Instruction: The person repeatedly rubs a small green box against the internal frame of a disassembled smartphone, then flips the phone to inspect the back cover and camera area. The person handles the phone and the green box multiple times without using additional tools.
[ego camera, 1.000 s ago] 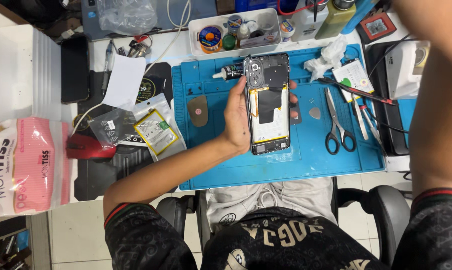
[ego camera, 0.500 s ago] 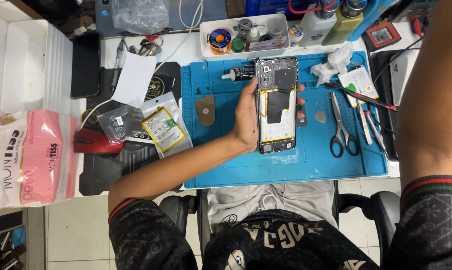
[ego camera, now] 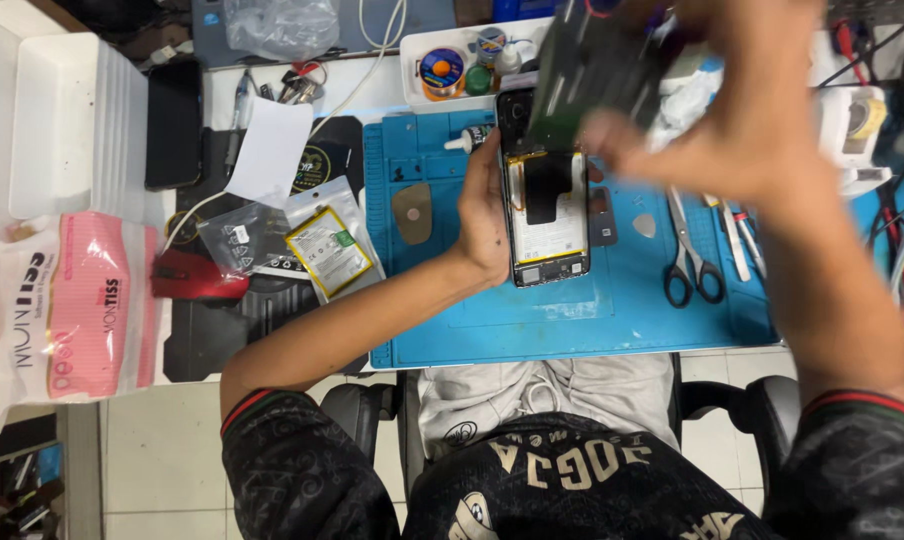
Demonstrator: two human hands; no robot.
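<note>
An opened phone (ego camera: 547,215) with its back removed lies on the blue work mat (ego camera: 492,320), its white battery and dark parts exposed. My left hand (ego camera: 484,215) grips the phone along its left edge. My right hand (ego camera: 732,110) is raised close to the camera, blurred, and holds a dark flat panel (ego camera: 592,70) above the phone's top end. Part of the phone's top is hidden behind that panel.
Scissors (ego camera: 692,265) and tweezers (ego camera: 737,240) lie on the mat to the right. A parts tray (ego camera: 452,65) stands behind the mat. A bagged battery (ego camera: 327,250), a red mouse (ego camera: 197,278), a pink tissue pack (ego camera: 82,310) and a white box (ego camera: 67,125) sit left.
My right hand has come into view from the right, holding a dark flat panel over the phone's top. My left hand keeps its grip on the phone.
</note>
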